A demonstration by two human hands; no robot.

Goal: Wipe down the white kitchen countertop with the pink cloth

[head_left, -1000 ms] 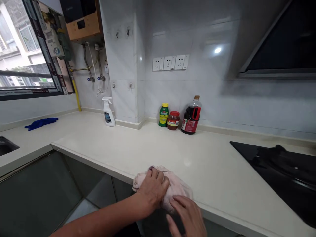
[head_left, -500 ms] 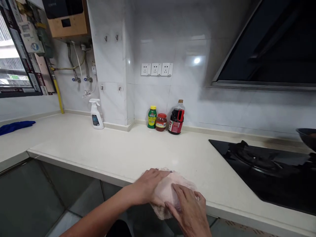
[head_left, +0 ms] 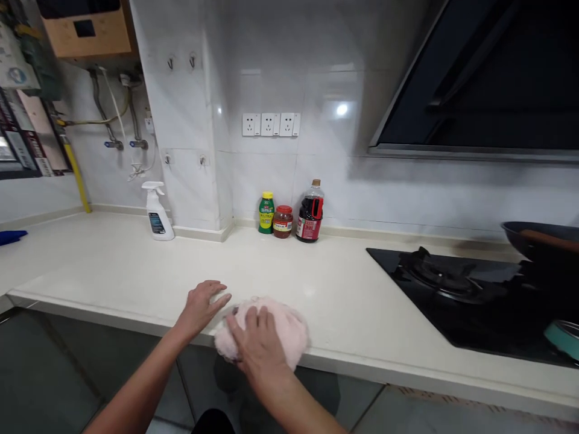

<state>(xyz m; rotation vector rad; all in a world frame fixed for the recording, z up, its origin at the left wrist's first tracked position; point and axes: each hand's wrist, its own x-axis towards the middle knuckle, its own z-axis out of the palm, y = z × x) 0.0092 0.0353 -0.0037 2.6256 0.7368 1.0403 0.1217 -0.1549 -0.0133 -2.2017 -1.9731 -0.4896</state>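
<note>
- Pink cloth (head_left: 289, 331) is lying at the front edge of the pale table (head_left: 344, 289), its lower side reaching over the lip.
- Colour: the cloth is showing a pale, even pink, a little lighter where the light is catching its top.
- Surface: it is looking soft and fuzzy, with rougher, nubbly pile along the lower left border.
- Form: it is bunching into a loose, rounded pad rather than lying as a flat sheet; the right side is bulging in a smooth curve, the left is crumpling into small folds.
- Mark: a small dark patch is showing at the upper left; too small to tell whether print or trim.
- Right hand (head_left: 260, 343) is resting palm down on the cloth, fingers stretched forward and slightly parted, covering part of its middle and left.
- Left hand (head_left: 201, 308) is holding nothing, just left of the cloth, fingers extended and thumb apart; cannot tell whether it is touching the table.
- Behind, by the wall, a green bottle (head_left: 266, 217), a red-lidded jar (head_left: 283, 224) and a dark sauce bottle (head_left: 309, 217) are standing upright together, well apart from the cloth.
- White spray bottle (head_left: 159, 218) is standing farther left; black hob (head_left: 416, 295) is occupying the right.
</note>
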